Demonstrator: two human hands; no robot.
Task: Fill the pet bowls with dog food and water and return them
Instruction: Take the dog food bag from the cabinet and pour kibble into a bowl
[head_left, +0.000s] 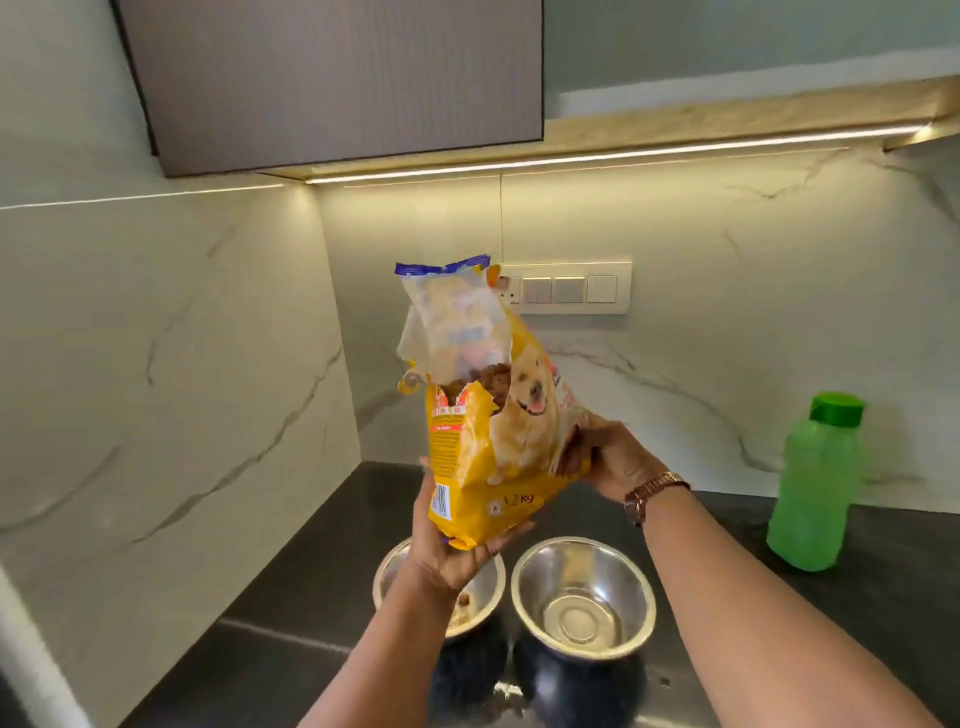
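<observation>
Above the left bowl (439, 587), our left hand (452, 551) cups the dog-food bag (488, 441) base, right hand (608, 457) clasps its side (torn mouth upward); we should tip gently.

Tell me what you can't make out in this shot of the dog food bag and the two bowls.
Head view only:
- Left bowl: contents mostly hidden by the left hand; only a few kibbles show.
- Dog food bag: small print blurred, unreadable.
- Green bottle: water level unclear through the tinted plastic.
- Right bowl: water or empty, unclear.
</observation>
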